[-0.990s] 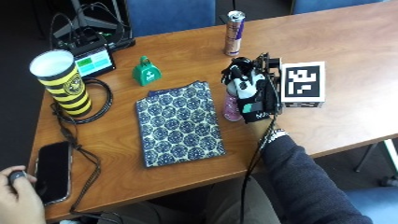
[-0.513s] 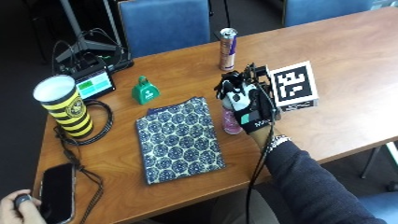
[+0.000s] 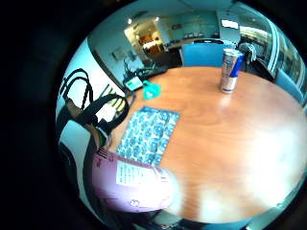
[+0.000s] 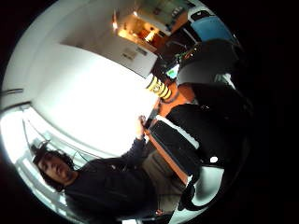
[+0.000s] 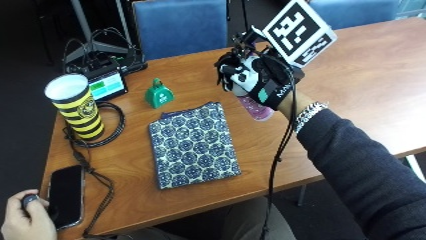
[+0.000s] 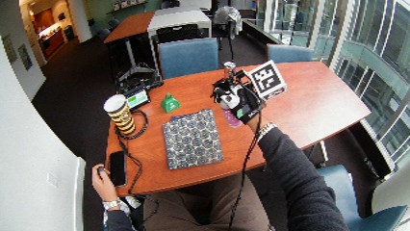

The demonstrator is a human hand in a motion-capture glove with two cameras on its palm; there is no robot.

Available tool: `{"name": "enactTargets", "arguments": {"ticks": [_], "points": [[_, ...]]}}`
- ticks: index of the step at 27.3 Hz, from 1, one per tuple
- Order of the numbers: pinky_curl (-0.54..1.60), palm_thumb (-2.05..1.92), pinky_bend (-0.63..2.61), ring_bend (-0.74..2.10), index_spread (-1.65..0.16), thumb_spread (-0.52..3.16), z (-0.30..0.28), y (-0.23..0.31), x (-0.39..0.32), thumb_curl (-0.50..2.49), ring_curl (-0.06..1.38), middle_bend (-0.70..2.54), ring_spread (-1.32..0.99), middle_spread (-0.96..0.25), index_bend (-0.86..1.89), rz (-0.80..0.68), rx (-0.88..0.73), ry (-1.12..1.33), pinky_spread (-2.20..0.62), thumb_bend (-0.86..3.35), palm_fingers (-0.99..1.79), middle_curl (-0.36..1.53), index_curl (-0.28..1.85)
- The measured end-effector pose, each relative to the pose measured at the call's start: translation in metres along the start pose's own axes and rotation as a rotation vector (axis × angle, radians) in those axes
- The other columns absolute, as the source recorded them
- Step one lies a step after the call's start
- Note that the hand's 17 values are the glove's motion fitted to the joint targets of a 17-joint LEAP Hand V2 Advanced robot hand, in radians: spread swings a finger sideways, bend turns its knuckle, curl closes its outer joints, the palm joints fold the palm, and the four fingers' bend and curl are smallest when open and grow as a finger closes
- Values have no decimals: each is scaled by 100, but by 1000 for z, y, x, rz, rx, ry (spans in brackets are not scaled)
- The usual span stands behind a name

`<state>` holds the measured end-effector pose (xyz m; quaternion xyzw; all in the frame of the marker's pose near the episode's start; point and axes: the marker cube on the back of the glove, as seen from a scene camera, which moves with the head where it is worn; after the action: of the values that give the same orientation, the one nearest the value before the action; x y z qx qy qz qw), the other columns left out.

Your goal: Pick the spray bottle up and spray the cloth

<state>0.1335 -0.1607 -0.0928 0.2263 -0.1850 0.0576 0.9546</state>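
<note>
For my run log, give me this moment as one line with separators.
right hand: grips spray bottle, raised off table | cloth: flat on table, beside and below bottle | spraying: cannot tell

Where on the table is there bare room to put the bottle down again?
Free: the table beyond the right hand holding the spray bottle, and the strip between it and the cloth. Crowded: the end with the striped cup, green bell, phone and cables.
</note>
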Motion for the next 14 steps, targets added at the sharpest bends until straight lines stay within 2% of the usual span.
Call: {"name": "enactTargets", "arguments": {"ticks": [8, 14], "points": [[38, 42, 45, 63, -27, 124, 19, -1, -12, 21, 45, 61, -19, -23, 36, -35, -385, 280, -31, -2, 138, 52, 53], [38, 41, 44, 64, -27, 123, 42, 7, -15, 21, 45, 62, -19, -23, 36, -27, -610, 500, -31, -2, 138, 52, 54]]}}
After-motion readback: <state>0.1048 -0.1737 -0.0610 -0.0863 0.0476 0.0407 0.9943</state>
